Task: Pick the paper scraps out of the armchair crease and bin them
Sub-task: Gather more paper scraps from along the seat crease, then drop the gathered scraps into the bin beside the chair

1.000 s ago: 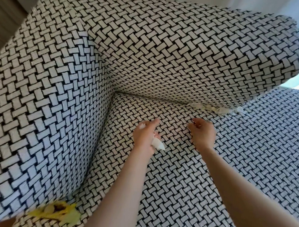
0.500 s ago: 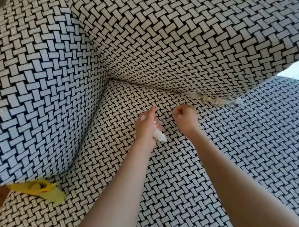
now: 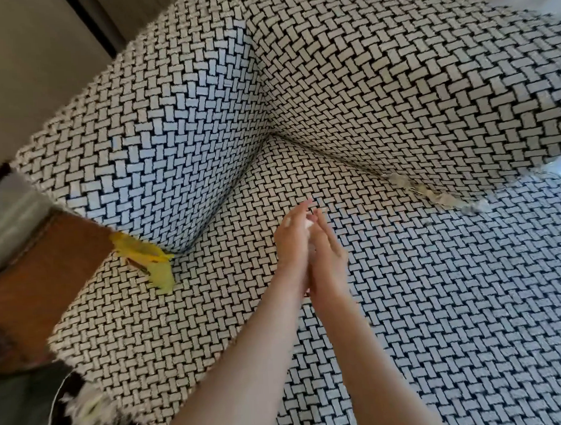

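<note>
Head view. The left hand (image 3: 291,240) and right hand (image 3: 327,258) are pressed palm to palm above the seat cushion (image 3: 437,302) of the armchair, fingers extended toward the crease. A small white paper scrap (image 3: 308,223) shows between the fingertips of the two hands, so both appear closed flat on it; how much paper lies inside cannot be told.

Remaining paper scraps (image 3: 432,196) lie in the crease where the backrest (image 3: 412,87) meets the seat cushion, to the right of the hands and clearly apart from them. They form a ragged pale line, with one tiny fleck on the cushion just below it. Nothing lies between the hands and these scraps except bare patterned fabric.

A crumpled yellow paper (image 3: 148,260) sits at the foot of the armrest (image 3: 160,137), to the left of the hands, at the front edge of the seat cushion, partly overhanging it. Lower left of the cushion's front corner, a dark round bin (image 3: 61,411) is partly in view, blurred, with pale scraps inside. A brown wooden surface (image 3: 35,287) lies left of the armrest.
</note>
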The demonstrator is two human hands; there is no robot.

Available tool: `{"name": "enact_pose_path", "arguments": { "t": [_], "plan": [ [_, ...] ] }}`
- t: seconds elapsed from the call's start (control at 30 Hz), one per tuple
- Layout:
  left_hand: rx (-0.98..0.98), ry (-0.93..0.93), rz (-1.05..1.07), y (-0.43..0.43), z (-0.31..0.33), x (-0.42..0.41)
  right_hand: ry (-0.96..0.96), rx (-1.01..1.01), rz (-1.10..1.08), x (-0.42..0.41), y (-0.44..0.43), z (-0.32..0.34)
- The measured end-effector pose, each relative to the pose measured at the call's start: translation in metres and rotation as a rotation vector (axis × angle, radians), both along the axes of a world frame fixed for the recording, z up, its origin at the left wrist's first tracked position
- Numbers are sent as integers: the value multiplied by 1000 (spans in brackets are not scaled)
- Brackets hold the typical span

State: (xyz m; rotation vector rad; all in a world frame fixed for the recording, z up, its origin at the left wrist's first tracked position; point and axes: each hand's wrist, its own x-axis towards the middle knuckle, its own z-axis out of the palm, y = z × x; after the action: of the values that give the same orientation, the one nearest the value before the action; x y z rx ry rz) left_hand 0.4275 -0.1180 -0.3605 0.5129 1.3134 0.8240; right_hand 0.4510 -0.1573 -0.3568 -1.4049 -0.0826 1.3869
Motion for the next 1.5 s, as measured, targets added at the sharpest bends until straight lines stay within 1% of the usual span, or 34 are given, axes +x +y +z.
{"name": "enact_pose_path", "arguments": {
  "t": [0.07,0.17,0.23,0.3,0.47,0.6,0.67,0.77,0.87,0.93,1.0,1.07,1.13,1.23,1.3,1.37,1.5],
  "plan": [
    [-12,-20,52,-6,3,-13,-34,7,-2,-13,-5,7],
    [42,18,88,-15,6,-39,-148,41,5,-40,-9,11],
    [63,31,126,-18,9,-65,-187,54,44,-63,-11,8],
    [55,29,214,-20,12,-105,-173,45,121,-99,-12,9],
    [5,99,420,-27,13,-200,-80,16,307,-186,-16,16],
    [-101,84,643,-42,-5,-292,-7,-46,502,-270,-25,12],
    [-156,42,706,-54,-19,-331,-1,-76,616,-304,-33,-1],
    [-233,6,799,-81,-44,-390,-10,-136,773,-355,-47,-26],
    [-343,16,951,-112,-68,-445,-13,-195,880,-402,-62,-59],
    [-414,50,1069,-126,-84,-477,46,-262,923,-433,-72,-83],
    [-474,132,1065,-135,-100,-504,137,-377,896,-458,-80,-108],
    [-480,207,1015,-141,-111,-522,169,-478,856,-477,-86,-125],
    [-476,248,981,-144,-123,-534,181,-519,824,-487,-88,-137],
    [-547,263,973,-159,-155,-552,130,-541,828,-498,-91,-159],
    [-609,254,994,-168,-174,-557,90,-565,833,-501,-91,-174],
    [-626,225,1018,-168,-185,-556,68,-587,837,-502,-90,-184],
    [-599,65,1039,-160,-198,-549,46,-615,838,-499,-88,-200]
  ]
}}
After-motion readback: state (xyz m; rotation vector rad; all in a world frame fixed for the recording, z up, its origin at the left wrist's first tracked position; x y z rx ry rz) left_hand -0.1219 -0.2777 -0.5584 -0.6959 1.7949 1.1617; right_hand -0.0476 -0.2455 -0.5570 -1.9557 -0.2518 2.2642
